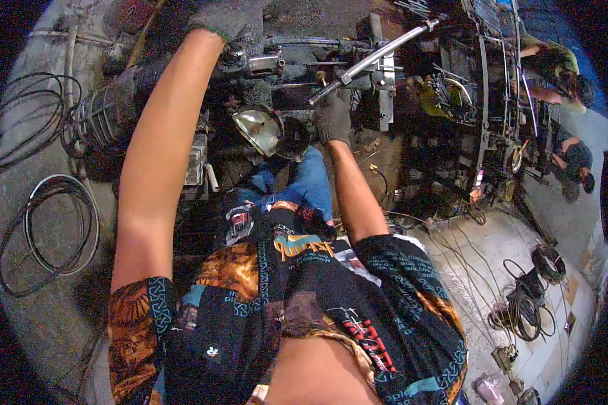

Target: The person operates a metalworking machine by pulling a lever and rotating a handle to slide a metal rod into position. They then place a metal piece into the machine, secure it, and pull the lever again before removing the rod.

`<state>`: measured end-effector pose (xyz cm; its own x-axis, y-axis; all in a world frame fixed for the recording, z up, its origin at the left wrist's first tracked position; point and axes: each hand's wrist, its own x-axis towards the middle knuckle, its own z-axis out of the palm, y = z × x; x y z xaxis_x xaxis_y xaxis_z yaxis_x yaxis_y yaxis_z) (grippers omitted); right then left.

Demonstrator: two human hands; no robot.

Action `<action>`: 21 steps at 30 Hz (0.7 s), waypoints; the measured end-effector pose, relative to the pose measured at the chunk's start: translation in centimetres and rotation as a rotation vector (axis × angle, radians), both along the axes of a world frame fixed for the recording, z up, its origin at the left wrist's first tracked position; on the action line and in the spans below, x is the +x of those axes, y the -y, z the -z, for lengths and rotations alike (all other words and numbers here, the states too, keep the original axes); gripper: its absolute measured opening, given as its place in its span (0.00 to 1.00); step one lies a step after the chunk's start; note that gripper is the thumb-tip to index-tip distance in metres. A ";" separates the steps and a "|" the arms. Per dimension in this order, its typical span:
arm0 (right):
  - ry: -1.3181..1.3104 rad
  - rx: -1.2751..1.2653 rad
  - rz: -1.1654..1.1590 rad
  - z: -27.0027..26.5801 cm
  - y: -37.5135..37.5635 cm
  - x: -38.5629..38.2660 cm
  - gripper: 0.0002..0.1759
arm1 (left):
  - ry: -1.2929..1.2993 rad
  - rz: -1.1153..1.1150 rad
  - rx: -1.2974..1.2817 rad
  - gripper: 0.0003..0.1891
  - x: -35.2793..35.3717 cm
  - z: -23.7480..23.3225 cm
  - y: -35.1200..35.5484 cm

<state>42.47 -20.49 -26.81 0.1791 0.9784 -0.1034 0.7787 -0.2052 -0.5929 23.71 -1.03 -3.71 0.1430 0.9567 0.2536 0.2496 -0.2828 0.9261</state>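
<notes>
My left hand (pixel 228 21), in a grey knitted glove with a dark green cuff, reaches over the left part of a greasy metal machine (pixel 263 65). Its fingers blend into the dark top edge. My right hand (pixel 333 120), also in a grey glove, is at the machine's right part, just under the lower end of a long bright metal rod (pixel 385 52). The rod lies slantwise across the fingertips, so their grip is hidden. Between my arms, close to my legs, sits a shiny bowl-like metal piece (pixel 258 130).
Looped black cables (pixel 59 223) lie on the floor at left. A yellow container (pixel 434 98) holding thin metal pieces stands at right, by a metal rack (pixel 483 115). Two people (pixel 554 67) work beyond it. Wires and coiled cables (pixel 523 314) cover the pale floor at lower right.
</notes>
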 end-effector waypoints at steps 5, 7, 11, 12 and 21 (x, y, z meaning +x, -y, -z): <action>0.000 -0.108 -0.020 1.6 -2.1 0.8 0.17 | -0.047 -0.081 0.652 0.12 -0.3 3.1 -1.5; -0.031 -0.116 -0.020 2.1 -2.8 1.0 0.14 | -0.015 0.019 0.090 0.11 -0.4 1.2 -0.7; -0.085 0.092 0.016 0.6 -3.0 0.4 0.11 | -0.122 -0.021 0.109 0.10 -0.3 0.7 -0.2; -0.171 0.106 0.078 0.1 -3.3 0.2 0.11 | -0.151 -0.022 0.236 0.10 -0.4 1.1 -0.6; -0.286 0.000 0.068 7.0 -3.4 -1.9 0.20 | -0.111 0.006 0.284 0.11 0.1 1.4 -0.6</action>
